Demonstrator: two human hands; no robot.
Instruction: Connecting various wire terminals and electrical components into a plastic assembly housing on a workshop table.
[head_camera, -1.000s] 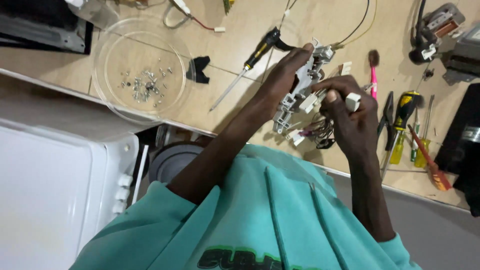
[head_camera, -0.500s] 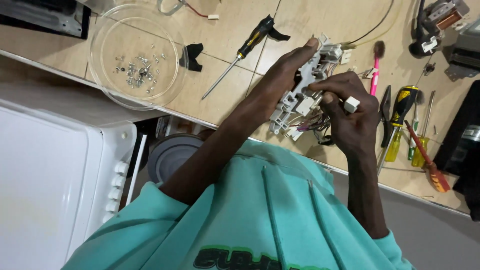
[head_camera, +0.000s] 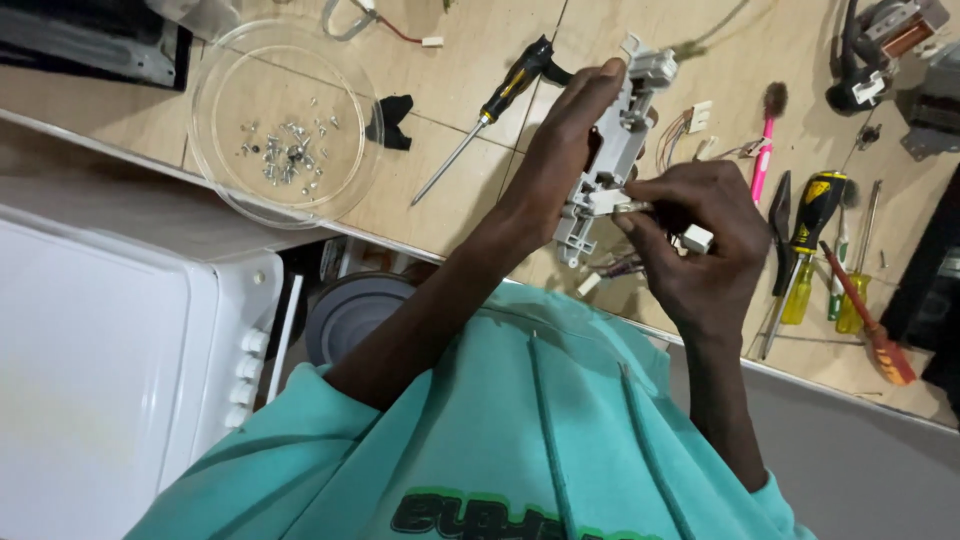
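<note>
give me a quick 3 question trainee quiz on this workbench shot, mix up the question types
1. True or false: the glass dish holding small screws sits on the wooden bench.
2. Multiple choice: the left hand grips A) a pink brush B) a grey plastic switch bracket C) a hammer.
3. Fill in: beside the dish lies a black-handled ____.

Key
1. True.
2. B; the right hand pinches a white connector at the bracket's lower end.
3. Screwdriver.
</note>
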